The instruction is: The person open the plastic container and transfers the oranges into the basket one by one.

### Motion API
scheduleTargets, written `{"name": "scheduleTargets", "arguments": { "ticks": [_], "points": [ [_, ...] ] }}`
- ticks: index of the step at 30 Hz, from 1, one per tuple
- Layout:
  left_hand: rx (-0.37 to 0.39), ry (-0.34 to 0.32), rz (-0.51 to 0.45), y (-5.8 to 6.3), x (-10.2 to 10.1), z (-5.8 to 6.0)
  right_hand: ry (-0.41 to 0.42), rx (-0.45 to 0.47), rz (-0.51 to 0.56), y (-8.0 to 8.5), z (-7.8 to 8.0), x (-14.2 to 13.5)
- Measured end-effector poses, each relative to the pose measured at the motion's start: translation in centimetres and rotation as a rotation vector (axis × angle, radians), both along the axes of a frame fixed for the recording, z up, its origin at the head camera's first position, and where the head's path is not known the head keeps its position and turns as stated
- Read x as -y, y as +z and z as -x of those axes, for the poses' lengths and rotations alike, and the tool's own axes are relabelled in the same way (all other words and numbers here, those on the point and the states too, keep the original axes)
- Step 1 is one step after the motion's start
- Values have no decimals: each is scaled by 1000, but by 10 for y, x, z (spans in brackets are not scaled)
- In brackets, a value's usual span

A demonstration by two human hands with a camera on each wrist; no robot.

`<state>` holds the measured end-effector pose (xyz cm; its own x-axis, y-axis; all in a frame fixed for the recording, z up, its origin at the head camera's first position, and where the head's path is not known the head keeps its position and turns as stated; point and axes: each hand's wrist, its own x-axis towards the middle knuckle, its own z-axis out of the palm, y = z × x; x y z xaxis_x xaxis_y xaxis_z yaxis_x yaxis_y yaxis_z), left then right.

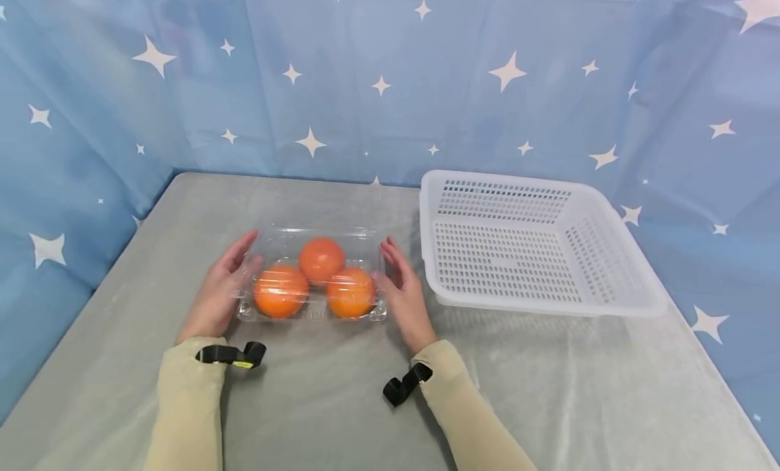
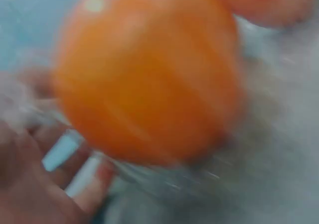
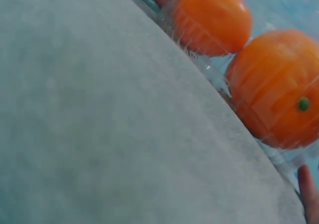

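Clear rectangular plastic box [image 1: 313, 312]: left of centre over the grey cloth-covered table [image 1: 341, 396], between the hands.
Three round, glossy orange fruits [image 1: 321, 260]: inside, one far, two near.
Left hand [image 1: 218, 288]: touching the box's left end, fingers extended.
Right hand [image 1: 409, 298]: likewise at the right end, hands apart.
White perforated plastic basket [image 1: 609, 254]: far right.

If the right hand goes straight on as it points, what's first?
Probably the box, at its right edge: the right hand angles inward beside it. Depth is unclear; past that corner, the curtain would likely come next.
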<state>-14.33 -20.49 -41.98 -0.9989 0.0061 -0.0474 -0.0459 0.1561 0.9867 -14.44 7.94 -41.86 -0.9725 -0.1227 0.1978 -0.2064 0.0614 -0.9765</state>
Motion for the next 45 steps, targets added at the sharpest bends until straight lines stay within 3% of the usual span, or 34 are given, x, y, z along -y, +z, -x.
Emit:
{"name": "scheduleTargets", "arguments": {
  "ticks": [5, 12, 20, 29, 34, 45],
  "points": [
    [67, -49, 24, 8, 9, 6, 35, 47, 64, 0, 7, -3],
    [55, -13, -60, 1, 7, 7, 145, 71, 102, -1, 22, -13],
    [-21, 38, -211, -3, -1, 4, 166, 156, 478, -19, 32, -6],
    [-32, 61, -291, -1, -9, 0, 173, 101, 519, -28, 32, -2],
    [-74, 51, -318, -3, -14, 2, 151, 111, 532, -27, 32, -7],
    [-168, 115, -389, -6, -22, 3, 133, 123, 568, -23, 35, -10]
  ]
}}
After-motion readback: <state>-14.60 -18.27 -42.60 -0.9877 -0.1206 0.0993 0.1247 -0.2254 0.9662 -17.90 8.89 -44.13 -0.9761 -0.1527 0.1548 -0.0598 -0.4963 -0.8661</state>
